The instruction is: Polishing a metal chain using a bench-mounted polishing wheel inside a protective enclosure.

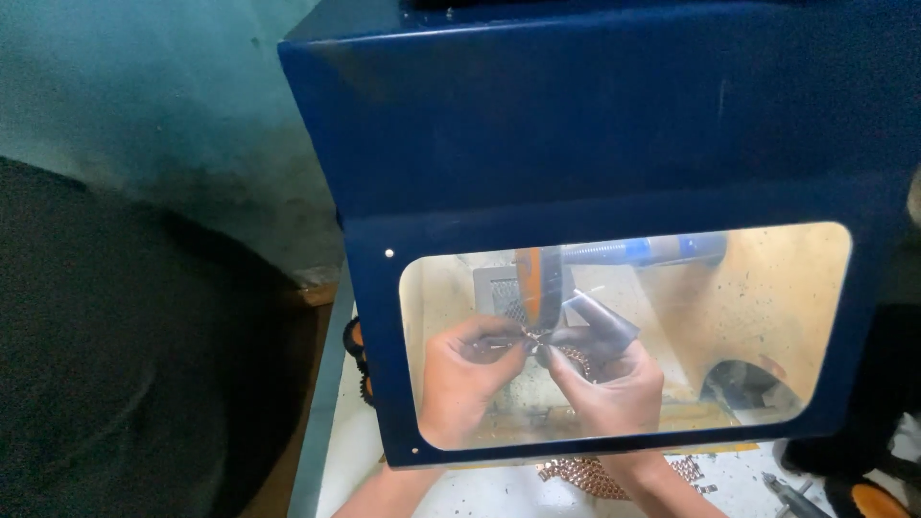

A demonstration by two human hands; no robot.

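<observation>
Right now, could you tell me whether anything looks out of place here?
Nothing stands out. Both hands, left and right, hold a small metal piece at the wheel behind the blue guard's window.

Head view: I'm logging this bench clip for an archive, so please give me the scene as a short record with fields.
Setting: blue hood with a clear window, lit inside
Wheel: orange-rimmed wheel on a blue shaft
Left hand: pinches a small metal piece at the wheel's lower edge
Right hand: pinches the same piece; dark covers on two fingers
Chain: copper-coloured link strip trails from the right hand
Below window: more copper links on the white bench
</observation>
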